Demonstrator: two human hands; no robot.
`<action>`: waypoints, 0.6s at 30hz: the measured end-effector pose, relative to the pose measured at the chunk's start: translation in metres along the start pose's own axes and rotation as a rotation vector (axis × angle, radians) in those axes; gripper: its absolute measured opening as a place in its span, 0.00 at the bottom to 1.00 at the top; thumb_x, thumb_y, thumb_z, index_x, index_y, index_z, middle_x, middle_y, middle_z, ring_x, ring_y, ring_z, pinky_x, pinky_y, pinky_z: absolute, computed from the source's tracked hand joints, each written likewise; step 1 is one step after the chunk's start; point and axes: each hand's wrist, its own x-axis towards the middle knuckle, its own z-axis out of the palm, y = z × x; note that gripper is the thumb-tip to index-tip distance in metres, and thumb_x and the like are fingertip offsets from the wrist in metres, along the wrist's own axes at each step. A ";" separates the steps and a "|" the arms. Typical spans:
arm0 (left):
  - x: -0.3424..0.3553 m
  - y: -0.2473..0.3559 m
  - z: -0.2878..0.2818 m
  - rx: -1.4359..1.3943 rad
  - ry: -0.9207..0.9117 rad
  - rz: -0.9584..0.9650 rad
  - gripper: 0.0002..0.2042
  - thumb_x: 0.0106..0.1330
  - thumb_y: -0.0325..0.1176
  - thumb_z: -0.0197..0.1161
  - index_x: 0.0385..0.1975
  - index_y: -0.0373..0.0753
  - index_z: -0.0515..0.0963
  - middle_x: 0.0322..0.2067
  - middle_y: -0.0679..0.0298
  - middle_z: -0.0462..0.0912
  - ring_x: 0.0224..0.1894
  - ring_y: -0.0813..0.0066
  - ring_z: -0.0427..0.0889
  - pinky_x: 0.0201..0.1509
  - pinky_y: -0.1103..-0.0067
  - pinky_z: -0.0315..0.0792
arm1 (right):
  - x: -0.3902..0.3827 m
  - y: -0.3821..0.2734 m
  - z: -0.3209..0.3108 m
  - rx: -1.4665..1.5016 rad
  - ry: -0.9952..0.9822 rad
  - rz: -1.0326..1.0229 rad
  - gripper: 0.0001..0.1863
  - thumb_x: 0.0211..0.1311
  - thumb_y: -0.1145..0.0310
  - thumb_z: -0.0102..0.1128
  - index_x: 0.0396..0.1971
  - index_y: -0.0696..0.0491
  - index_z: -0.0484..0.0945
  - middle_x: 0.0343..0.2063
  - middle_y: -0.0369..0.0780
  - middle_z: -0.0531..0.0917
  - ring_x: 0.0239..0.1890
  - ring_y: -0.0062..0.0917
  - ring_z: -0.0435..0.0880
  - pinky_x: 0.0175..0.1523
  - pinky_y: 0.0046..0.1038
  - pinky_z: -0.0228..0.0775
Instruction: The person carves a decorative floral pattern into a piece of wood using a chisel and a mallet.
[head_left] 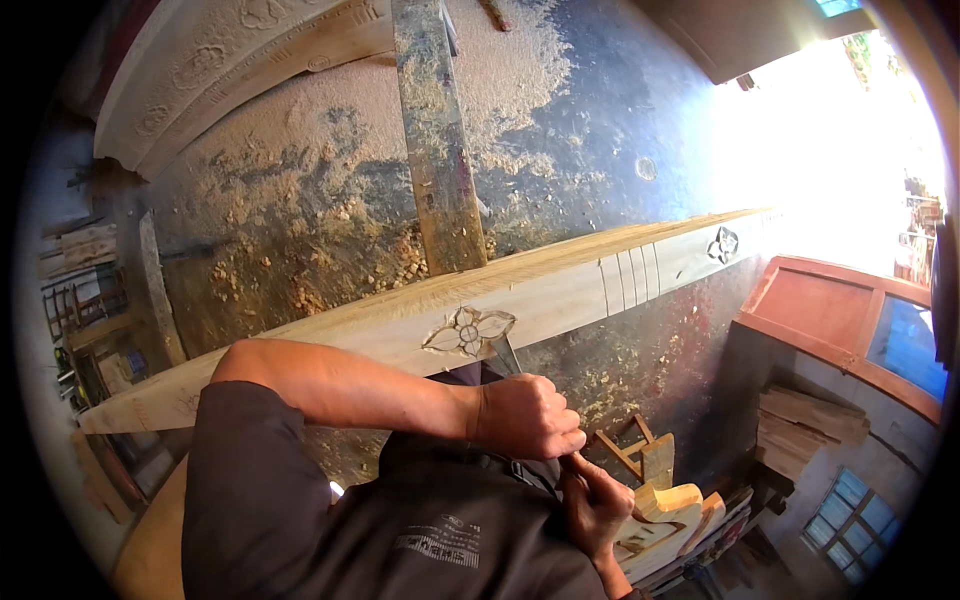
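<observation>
A long pale wooden beam (560, 300) crosses the view diagonally, with a carved flower (467, 331) on its near face, grooves farther right and another flower near the right end. My left hand (525, 418), its forearm lying across from the left, is closed round a chisel (508, 360) whose blade meets the beam at the flower's right petal. My right hand (595, 505) is closed on the chisel's lower part, just below and right of my left hand. Much of the handle is hidden by my fingers.
A worn plank (430, 150) runs away behind the beam across a floor (600, 130) strewn with shavings. A carved curved panel (230, 60) is at top left. A red door (810, 320), stacked boards (800, 430) and cut wooden pieces (660, 520) are at right.
</observation>
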 end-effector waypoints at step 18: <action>0.004 -0.001 -0.010 0.003 -0.024 0.189 0.09 0.62 0.35 0.69 0.27 0.45 0.73 0.24 0.72 0.69 0.24 0.78 0.75 0.25 0.77 0.67 | -0.015 0.010 0.001 -0.138 0.023 -0.222 0.27 0.56 0.86 0.71 0.57 0.53 0.93 0.26 0.42 0.88 0.24 0.31 0.87 0.32 0.31 0.78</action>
